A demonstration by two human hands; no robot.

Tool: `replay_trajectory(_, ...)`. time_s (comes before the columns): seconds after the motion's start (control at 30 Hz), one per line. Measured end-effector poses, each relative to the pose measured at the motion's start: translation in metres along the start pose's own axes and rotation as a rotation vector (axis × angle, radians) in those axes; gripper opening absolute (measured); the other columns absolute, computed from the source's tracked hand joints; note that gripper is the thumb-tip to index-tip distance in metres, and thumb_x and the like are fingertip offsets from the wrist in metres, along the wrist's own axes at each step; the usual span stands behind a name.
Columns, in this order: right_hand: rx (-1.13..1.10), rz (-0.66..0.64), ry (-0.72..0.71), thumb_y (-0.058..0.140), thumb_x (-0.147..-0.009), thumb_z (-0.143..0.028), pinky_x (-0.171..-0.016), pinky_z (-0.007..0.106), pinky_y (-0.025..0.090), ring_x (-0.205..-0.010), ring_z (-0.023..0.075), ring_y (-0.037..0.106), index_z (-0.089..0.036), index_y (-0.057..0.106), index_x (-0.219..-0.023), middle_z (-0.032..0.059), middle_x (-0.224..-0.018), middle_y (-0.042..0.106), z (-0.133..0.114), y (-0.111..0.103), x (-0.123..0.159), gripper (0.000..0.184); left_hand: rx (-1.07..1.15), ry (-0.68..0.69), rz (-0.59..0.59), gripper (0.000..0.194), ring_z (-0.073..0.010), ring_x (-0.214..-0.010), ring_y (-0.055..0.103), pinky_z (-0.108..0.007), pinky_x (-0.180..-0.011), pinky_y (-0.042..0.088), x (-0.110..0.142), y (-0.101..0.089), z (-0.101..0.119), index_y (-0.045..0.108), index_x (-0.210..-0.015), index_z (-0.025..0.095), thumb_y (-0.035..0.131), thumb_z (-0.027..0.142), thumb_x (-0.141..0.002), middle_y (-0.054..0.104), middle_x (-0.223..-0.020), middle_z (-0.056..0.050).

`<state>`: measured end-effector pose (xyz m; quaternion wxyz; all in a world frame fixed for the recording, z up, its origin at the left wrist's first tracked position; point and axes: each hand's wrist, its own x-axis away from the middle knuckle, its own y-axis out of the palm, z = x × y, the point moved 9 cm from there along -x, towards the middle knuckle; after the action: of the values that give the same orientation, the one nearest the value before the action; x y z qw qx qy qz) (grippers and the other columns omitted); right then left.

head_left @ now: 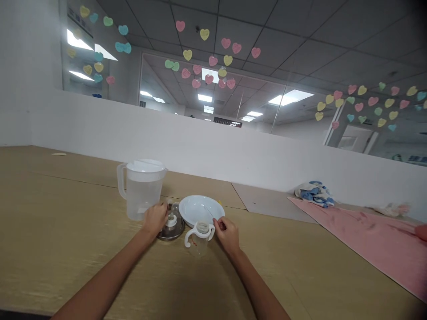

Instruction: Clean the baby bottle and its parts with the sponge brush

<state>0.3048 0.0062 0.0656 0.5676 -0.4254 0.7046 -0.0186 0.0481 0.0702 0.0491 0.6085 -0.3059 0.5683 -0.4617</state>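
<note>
My left hand (155, 219) is closed at the left rim of a dark metal tray (171, 237); whatever its fingertips grip is hidden. On that tray stand a small part with a white collar (171, 220) and a clear rounded piece behind it. Between finger and thumb, my right hand (227, 233) pinches a thin stick (209, 212), which slants up and left over a white plate (188, 217). Just left of the right hand, a clear bottle (199, 246) with white curved handles (187, 240) stands upright in front of the plate.
A translucent lidded pitcher (144, 195) stands behind my left hand. To the right lie a pink cloth (363, 238) and a crumpled blue and white cloth (314, 194). Behind the brown table (83, 213) runs a low white wall (213, 151) with glass above it.
</note>
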Motion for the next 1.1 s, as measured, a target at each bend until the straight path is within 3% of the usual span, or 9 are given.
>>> replay_trajectory(0.13,0.002,0.02,0.036,0.048,-0.081,-0.038,-0.049,0.02,0.028,-0.046,0.0076,0.035,-0.019,0.042,-0.051,-0.0056,-0.048,0.038,0.007,0.001,0.0,0.036,0.166,0.033,0.205,0.027,-0.0197,-0.08,0.062,-0.028,-0.068,0.043,0.004,-0.028,0.005,0.057,-0.096,0.018,0.032,0.021,-0.087,0.064,-0.1,-0.01)
replay_trajectory(0.27,-0.005,0.055,0.056,0.048,-0.08,-0.036,-0.048,0.02,0.027,-0.046,0.0076,0.034,-0.019,0.039,-0.051,-0.0061,-0.048,0.036,0.012,0.0,-0.001,0.034,0.567,0.143,0.364,0.022,-0.0182,-0.079,0.06,-0.028,-0.072,0.045,0.01,-0.05,0.014,0.056,-0.088,0.018,0.036,0.028,-0.085,0.064,-0.086,-0.005)
replay_trajectory(0.33,-0.008,0.068,0.05,0.047,-0.08,-0.034,-0.049,0.02,0.028,-0.047,0.0079,0.034,-0.02,0.038,-0.052,-0.0058,-0.049,0.037,0.011,-0.001,-0.001,0.033,0.793,0.129,0.342,0.023,-0.0173,-0.076,0.06,-0.028,-0.07,0.047,0.009,-0.048,0.017,0.056,-0.086,0.017,0.041,0.035,-0.083,0.064,-0.08,-0.004)
replay_trajectory(0.43,-0.015,0.075,0.041,0.046,-0.079,-0.033,-0.049,0.019,0.029,-0.048,0.0083,0.035,-0.02,0.037,-0.052,-0.0053,-0.05,0.038,0.007,-0.003,-0.002,0.031,1.123,0.121,0.222,0.033,-0.0195,-0.087,0.062,-0.03,-0.076,0.049,0.004,-0.032,0.027,0.055,-0.09,0.015,0.049,0.045,-0.079,0.067,-0.088,-0.006)
replay_trajectory(0.53,-0.042,0.069,0.05,0.046,-0.078,-0.033,-0.049,0.019,0.029,-0.048,0.0084,0.035,-0.02,0.036,-0.053,-0.0053,-0.051,0.037,0.006,-0.003,-0.003,0.03,1.307,0.131,0.11,0.039,-0.0211,-0.095,0.063,-0.033,-0.083,0.048,0.002,-0.013,0.037,0.053,-0.094,0.015,0.055,0.05,-0.075,0.068,-0.096,-0.009)
replay_trajectory(0.67,-0.09,0.046,0.09,0.048,-0.076,-0.033,-0.048,0.019,0.03,-0.048,0.0086,0.035,-0.02,0.037,-0.054,-0.0056,-0.051,0.037,0.007,-0.003,-0.004,0.027,1.24,0.15,0.079,0.033,-0.0192,-0.092,0.064,-0.031,-0.083,0.049,0.005,-0.001,0.042,0.056,-0.091,0.017,0.054,0.046,-0.076,0.068,-0.097,-0.007)
replay_trajectory(0.9,-0.324,0.0,0.201,0.053,-0.069,-0.032,-0.048,0.02,0.036,-0.048,0.0098,0.041,-0.018,0.055,-0.07,-0.005,-0.053,0.044,0.007,-0.002,-0.023,0.014,1.067,0.178,0.129,0.019,-0.019,-0.084,0.064,-0.031,-0.078,0.05,0.011,-0.005,0.047,0.051,-0.079,0.02,0.051,0.038,-0.076,0.068,-0.086,-0.004)
replay_trajectory(1.0,-0.372,-0.088,0.206,0.056,-0.063,-0.03,-0.049,0.021,0.038,-0.048,0.0101,0.043,-0.018,0.06,-0.07,-0.0049,-0.051,0.046,0.001,0.014,-0.041,0.014,1.104,0.175,0.132,0.021,-0.0188,-0.083,0.065,-0.032,-0.077,0.05,0.012,-0.006,0.049,0.05,-0.091,0.02,0.05,0.035,-0.077,0.069,-0.088,-0.003)
replay_trajectory(1.1,-0.471,-0.229,0.27,0.058,-0.061,-0.031,-0.044,0.021,0.035,-0.045,0.0097,0.043,-0.016,0.063,-0.069,-0.0038,-0.05,0.049,-0.007,0.047,-0.056,0.017,1.092,0.208,0.12,0.031,-0.0189,-0.087,0.065,-0.032,-0.08,0.05,0.013,-0.008,0.054,0.051,-0.108,0.021,0.047,0.033,-0.079,0.07,-0.094,-0.004)
